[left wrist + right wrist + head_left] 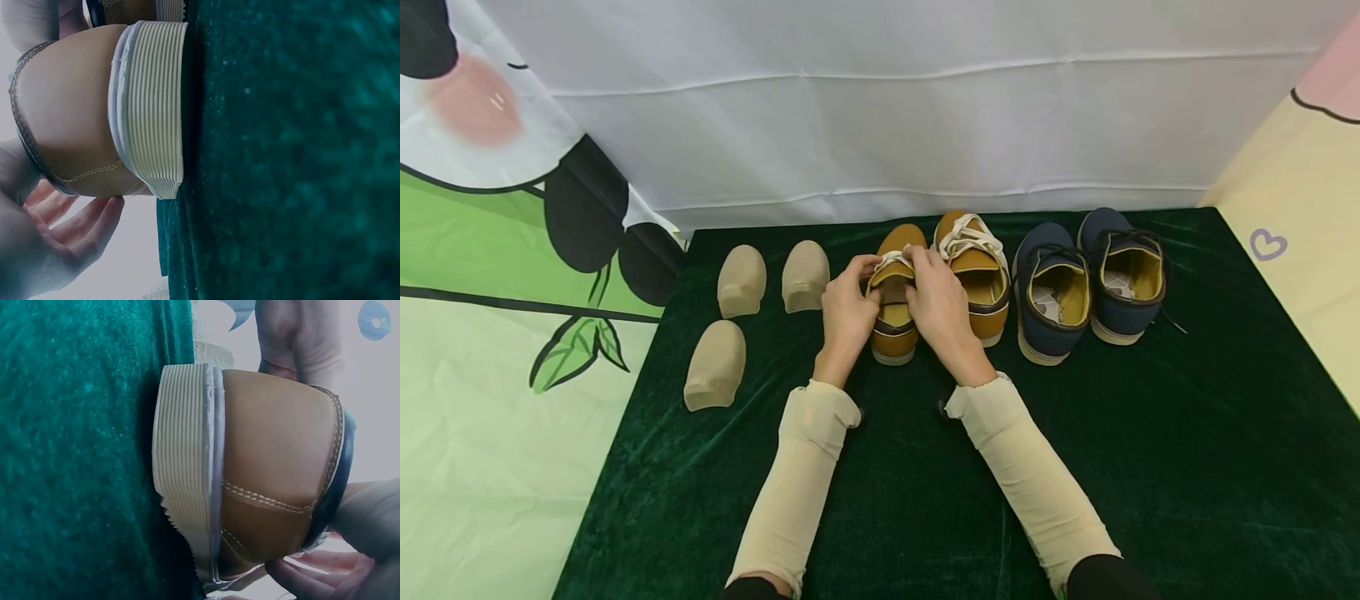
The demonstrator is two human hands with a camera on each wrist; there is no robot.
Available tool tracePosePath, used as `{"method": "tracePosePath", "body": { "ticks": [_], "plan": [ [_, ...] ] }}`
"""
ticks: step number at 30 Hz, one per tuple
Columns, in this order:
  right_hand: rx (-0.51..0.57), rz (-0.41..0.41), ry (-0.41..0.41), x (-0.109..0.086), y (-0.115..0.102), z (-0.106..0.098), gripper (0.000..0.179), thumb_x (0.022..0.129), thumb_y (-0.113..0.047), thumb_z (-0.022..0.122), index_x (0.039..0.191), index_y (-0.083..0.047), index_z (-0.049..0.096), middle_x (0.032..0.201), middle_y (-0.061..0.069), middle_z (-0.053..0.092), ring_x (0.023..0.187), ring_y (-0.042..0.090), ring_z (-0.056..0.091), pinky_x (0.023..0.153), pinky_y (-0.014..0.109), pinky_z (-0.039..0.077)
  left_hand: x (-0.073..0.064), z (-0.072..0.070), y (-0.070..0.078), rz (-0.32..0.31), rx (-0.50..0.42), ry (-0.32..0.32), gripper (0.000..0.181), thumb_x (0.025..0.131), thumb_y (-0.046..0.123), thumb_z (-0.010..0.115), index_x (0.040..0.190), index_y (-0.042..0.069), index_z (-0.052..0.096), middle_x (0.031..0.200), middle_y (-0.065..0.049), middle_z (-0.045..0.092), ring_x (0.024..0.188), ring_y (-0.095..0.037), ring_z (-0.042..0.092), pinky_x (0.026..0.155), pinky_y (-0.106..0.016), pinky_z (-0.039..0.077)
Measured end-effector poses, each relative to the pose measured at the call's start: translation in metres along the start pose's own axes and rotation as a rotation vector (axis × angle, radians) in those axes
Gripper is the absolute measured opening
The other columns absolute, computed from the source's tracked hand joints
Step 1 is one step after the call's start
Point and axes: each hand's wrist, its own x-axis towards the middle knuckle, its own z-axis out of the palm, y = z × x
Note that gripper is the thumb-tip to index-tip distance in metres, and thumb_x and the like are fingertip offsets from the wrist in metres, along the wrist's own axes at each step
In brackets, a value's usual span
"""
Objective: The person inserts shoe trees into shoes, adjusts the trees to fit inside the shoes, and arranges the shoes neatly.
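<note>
A tan lace-up shoe [894,342] with white laces and a yellow lining stands on dark green cloth, toe pointing away. My left hand [848,310] grips the left side of its opening, thumb at the inner edge and fingers outside near the laces. On the opposite side, my right hand [942,307] holds the opening's edge in the same way. Both wrist views show the shoe's heel [75,106] and its ribbed pale sole [181,431] resting on the cloth. The matching tan shoe [988,321] stands just right of my right hand. The shoe's inside is partly hidden.
Three beige toe-shaped shoe inserts [715,367] lie at the left of the green cloth [880,500]. Two navy shoes [1047,337] with dark laces and yellow linings stand at the right, one lace trailing on the cloth. Behind hangs a white cloth wall [910,133].
</note>
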Motion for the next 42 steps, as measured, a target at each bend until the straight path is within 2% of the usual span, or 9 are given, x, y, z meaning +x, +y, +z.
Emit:
{"method": "tracePosePath", "body": {
  "ticks": [3,6,14,26,34,38,42],
  "plan": [
    [-0.006,-0.021,-0.043,0.002,0.0,-0.001,0.053,0.098,-0.002,0.068,0.148,-0.01,0.053,0.148,0.018,0.058,0.129,0.039,0.061,0.104,0.054,0.054,0.0,0.0,0.0,-0.002,-0.004,-0.002,0.04,0.095,0.002,0.071,0.132,0.017,0.066,0.127,-0.008,0.076,0.108,-0.028,0.074,0.079,-0.043,0.061],
    [-0.025,-0.043,-0.09,0.006,0.0,-0.004,0.055,0.099,-0.001,0.066,0.151,-0.008,0.051,0.151,0.019,0.055,0.134,0.04,0.058,0.11,0.053,0.051,0.0,0.0,-0.001,-0.002,-0.009,-0.008,0.041,0.095,0.003,0.071,0.132,0.017,0.066,0.128,-0.008,0.075,0.112,-0.027,0.073,0.082,-0.044,0.061],
    [-0.06,-0.045,-0.151,0.014,-0.001,-0.008,0.051,0.097,-0.002,0.067,0.146,-0.007,0.053,0.142,0.019,0.061,0.122,0.038,0.065,0.102,0.052,0.055,0.0,-0.001,-0.001,0.005,-0.011,-0.009,0.04,0.094,0.001,0.071,0.131,0.016,0.066,0.127,-0.008,0.076,0.116,-0.027,0.072,0.091,-0.048,0.06],
    [-0.07,-0.006,-0.076,0.016,-0.001,-0.003,0.043,0.094,0.001,0.067,0.135,-0.01,0.06,0.129,0.015,0.067,0.108,0.037,0.068,0.091,0.052,0.058,-0.001,-0.003,-0.001,0.011,-0.021,-0.02,0.042,0.094,0.0,0.07,0.132,0.016,0.066,0.128,-0.008,0.075,0.116,-0.026,0.072,0.091,-0.048,0.059],
    [-0.081,-0.004,-0.042,0.015,-0.001,0.0,0.042,0.093,0.002,0.068,0.132,-0.01,0.061,0.127,0.014,0.068,0.103,0.037,0.069,0.086,0.052,0.059,-0.001,-0.004,-0.001,0.009,-0.013,-0.029,0.042,0.094,0.001,0.071,0.133,0.016,0.065,0.129,-0.008,0.075,0.117,-0.027,0.071,0.093,-0.048,0.059],
    [-0.073,-0.001,-0.056,0.014,-0.001,0.0,0.042,0.094,0.001,0.068,0.134,-0.01,0.061,0.13,0.014,0.067,0.105,0.037,0.069,0.086,0.053,0.059,0.0,-0.006,-0.001,0.009,-0.028,-0.07,0.042,0.096,0.005,0.072,0.136,0.016,0.063,0.135,-0.008,0.072,0.123,-0.027,0.069,0.099,-0.048,0.057],
    [-0.064,-0.003,-0.075,0.014,0.0,-0.001,0.044,0.095,0.0,0.068,0.137,-0.011,0.059,0.133,0.014,0.066,0.109,0.036,0.068,0.089,0.053,0.059,0.003,-0.013,-0.003,0.006,-0.068,-0.162,0.044,0.1,0.01,0.069,0.142,0.016,0.059,0.143,-0.008,0.065,0.131,-0.027,0.064,0.105,-0.048,0.055]
  ]
}}
